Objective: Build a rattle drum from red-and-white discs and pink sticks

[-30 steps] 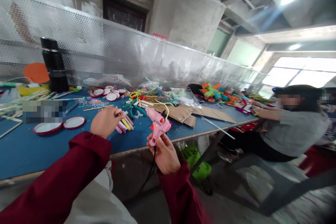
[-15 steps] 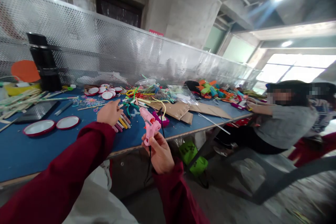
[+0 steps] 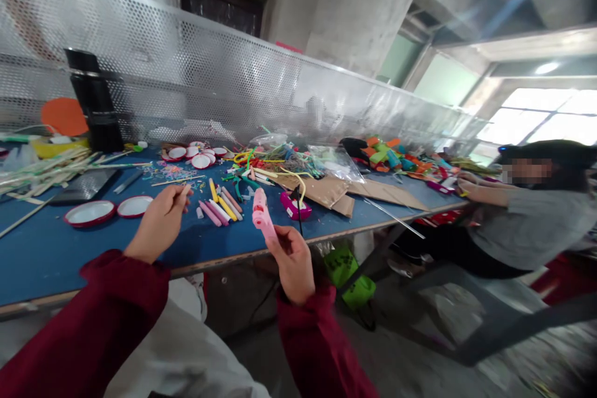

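In my right hand [image 3: 295, 264] is a small pink glue gun [image 3: 263, 216], gripped by its handle and tilted with its upper end toward the table's back. My left hand [image 3: 158, 221] is closed in a pinch above the table's front part. A short, pale peach-coloured stick [image 3: 187, 189] pokes out between its thumb and fingers; most of it is hidden. Between the two hands, several coloured sticks [image 3: 224, 204] in pink, yellow and peach lie side by side on the blue tabletop [image 3: 186, 242]. Two red-rimmed white lids [image 3: 89, 214] lie left of my left hand.
A black bottle [image 3: 97, 102] stands at the back left by wooden sticks [image 3: 51, 171]. Cardboard pieces [image 3: 321, 191], a magenta object [image 3: 295, 206] and craft scraps lie to the right. A perforated metal screen [image 3: 224, 81] runs behind. Another person [image 3: 550, 217] sits at the far right.
My left hand has drawn back leftward from the coloured sticks, now with a small stick in its pinch. My right hand has turned the glue gun. The view has shifted slightly.
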`<state>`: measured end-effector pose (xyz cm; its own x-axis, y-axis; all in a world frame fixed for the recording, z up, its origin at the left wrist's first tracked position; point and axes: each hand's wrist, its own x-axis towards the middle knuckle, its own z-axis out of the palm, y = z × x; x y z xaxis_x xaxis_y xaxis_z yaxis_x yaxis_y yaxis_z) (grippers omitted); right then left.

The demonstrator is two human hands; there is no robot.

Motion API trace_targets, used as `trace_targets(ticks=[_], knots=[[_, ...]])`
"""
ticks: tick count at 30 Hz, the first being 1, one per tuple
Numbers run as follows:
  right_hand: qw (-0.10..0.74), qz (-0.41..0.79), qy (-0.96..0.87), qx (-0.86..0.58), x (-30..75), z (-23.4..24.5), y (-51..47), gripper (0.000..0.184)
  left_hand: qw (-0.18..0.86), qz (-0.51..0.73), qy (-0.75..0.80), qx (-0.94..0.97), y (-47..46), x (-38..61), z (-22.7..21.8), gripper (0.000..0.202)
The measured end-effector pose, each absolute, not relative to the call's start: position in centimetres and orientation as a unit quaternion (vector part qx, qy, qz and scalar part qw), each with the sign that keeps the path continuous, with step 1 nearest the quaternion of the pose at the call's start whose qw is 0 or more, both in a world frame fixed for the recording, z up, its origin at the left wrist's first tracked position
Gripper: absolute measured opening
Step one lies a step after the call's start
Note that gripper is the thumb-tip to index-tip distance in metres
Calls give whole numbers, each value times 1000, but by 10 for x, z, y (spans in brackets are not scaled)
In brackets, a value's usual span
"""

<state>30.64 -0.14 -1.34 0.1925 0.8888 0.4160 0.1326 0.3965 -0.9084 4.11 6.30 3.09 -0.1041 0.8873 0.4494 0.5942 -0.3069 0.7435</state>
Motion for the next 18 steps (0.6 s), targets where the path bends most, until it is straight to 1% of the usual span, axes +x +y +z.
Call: trace_targets(ticks=[4,7,9,12,18], knots=[[544,48,-662,-514,318,-8,2,18,202,527,553,613,52,14,18,33],[478,-60,-696,-532,326,-9,7,18,240,577,533,571,45,4,13,34],[437,-86,-711,-544,328,-10,10,18,269,592,520,554,41,3,13,34],[391,-94,-719,-567,328,-11,10,18,301,600,507,541,38,5,17,31],[362,-109,-707,-597,325,-10,8,20,363,590,501,519,35,7,22,32]])
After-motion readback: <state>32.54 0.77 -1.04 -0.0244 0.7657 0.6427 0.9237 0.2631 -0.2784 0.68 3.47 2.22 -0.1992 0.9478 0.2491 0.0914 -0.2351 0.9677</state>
